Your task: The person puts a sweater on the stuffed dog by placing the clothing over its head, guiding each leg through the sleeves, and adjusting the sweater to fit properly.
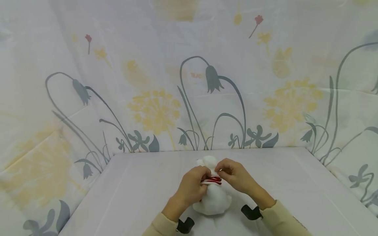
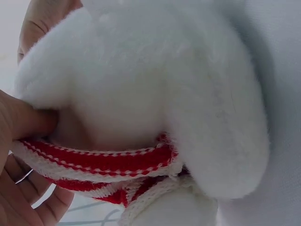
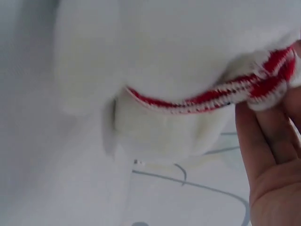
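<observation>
A white plush toy (image 1: 213, 200) sits upright on the table, its back apparently towards the head camera. Round its neck runs a red-and-white knitted scarf (image 2: 103, 162). My left hand (image 1: 193, 183) grips the scarf at the left side of the neck, thumb above the band and fingers below it in the left wrist view. On the other side, my right hand (image 1: 233, 175) is at the neck just below the head. The right wrist view shows its fingers (image 3: 261, 136) pinching a bunched part of the scarf. The toy's face is hidden from the head view.
The toy stands on a white-covered table (image 1: 141, 183). Behind it hangs a flower-printed cloth (image 1: 165, 75), which also runs along both sides. A black wrist mount (image 1: 186, 225) sits by the left wrist, another black mount (image 1: 251, 212) by the right.
</observation>
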`<state>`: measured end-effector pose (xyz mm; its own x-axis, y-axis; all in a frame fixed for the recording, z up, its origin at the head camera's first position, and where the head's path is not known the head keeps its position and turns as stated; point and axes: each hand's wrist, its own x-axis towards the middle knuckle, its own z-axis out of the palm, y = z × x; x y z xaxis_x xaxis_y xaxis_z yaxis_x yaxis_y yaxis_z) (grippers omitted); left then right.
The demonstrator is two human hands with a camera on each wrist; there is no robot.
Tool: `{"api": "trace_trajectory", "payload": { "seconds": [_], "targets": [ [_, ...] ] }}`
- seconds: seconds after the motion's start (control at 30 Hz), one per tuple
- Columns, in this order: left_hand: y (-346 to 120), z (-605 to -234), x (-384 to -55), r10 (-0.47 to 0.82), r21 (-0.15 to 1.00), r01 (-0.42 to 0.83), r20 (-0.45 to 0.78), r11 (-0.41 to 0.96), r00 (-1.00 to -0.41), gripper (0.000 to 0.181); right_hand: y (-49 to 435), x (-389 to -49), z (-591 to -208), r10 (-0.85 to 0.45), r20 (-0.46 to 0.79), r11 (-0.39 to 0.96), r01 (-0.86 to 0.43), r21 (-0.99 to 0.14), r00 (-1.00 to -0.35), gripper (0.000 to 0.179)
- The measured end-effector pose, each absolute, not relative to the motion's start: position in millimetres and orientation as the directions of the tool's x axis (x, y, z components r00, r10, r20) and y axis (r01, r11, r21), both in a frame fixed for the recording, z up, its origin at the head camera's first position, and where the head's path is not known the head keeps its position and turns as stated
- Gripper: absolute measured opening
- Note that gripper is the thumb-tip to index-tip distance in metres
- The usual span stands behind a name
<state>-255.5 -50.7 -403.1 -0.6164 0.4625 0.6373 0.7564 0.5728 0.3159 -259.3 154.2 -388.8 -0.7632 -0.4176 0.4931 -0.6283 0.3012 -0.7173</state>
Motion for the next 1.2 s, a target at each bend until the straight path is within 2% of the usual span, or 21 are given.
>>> {"api": "trace_trajectory", "payload": {
  "seconds": [0.1, 0.23, 0.4, 0.5, 0.63, 0.8, 0.9, 1.03, 1.2],
  "targets": [
    [-48.7, -405.7, -255.2, 0.474, 0.302, 0.766, 0.642, 0.567, -0.603, 0.036, 162.2, -268.8, -399.9, -0.462, 0.453, 0.295, -0.614, -0.732, -0.762, 0.012],
    [-46.7, -410.8, -255.0, 0.471, 0.294, 0.771, 0.653, 0.565, -0.593, 0.038, 164.1, -265.3, -397.1, -0.499, 0.425, 0.309, -0.613, -0.727, -0.756, 0.013],
    [-44.6, -414.3, -256.4, 0.456, 0.276, 0.783, 0.687, 0.558, -0.566, 0.036, 164.7, -262.8, -394.4, -0.567, 0.458, 0.31, -0.692, -0.652, -0.685, 0.018],
    [-44.0, -414.8, -256.4, 0.45, 0.268, 0.787, 0.699, 0.556, -0.556, 0.034, 165.5, -263.0, -393.8, -0.586, 0.455, 0.33, -0.71, -0.622, -0.671, 0.018],
    [-44.4, -413.3, -254.5, 0.453, 0.285, 0.785, 0.687, 0.551, -0.568, 0.032, 166.7, -266.2, -396.1, -0.59, 0.46, 0.337, -0.72, -0.607, -0.664, 0.016],
    [-46.1, -408.8, -252.8, 0.478, 0.3, 0.777, 0.649, 0.554, -0.592, 0.027, 165.6, -270.3, -398.8, -0.567, 0.506, 0.375, -0.75, -0.545, -0.651, 0.021],
    [-47.6, -405.9, -253.1, 0.506, 0.32, 0.768, 0.603, 0.554, -0.616, 0.021, 165.5, -271.4, -398.1, -0.533, 0.508, 0.395, -0.73, -0.558, -0.677, 0.021],
    [-49.4, -402.6, -254.4, 0.554, 0.321, 0.764, 0.54, 0.56, -0.634, 0.017, 166.2, -272.1, -396.7, -0.473, 0.472, 0.404, -0.659, -0.634, -0.744, 0.015],
    [-51.8, -399.5, -254.6, 0.591, 0.293, 0.757, 0.485, 0.584, -0.645, 0.021, 169.0, -277.6, -398.8, -0.452, 0.413, 0.322, -0.576, -0.751, -0.791, 0.01]
  ]
}}
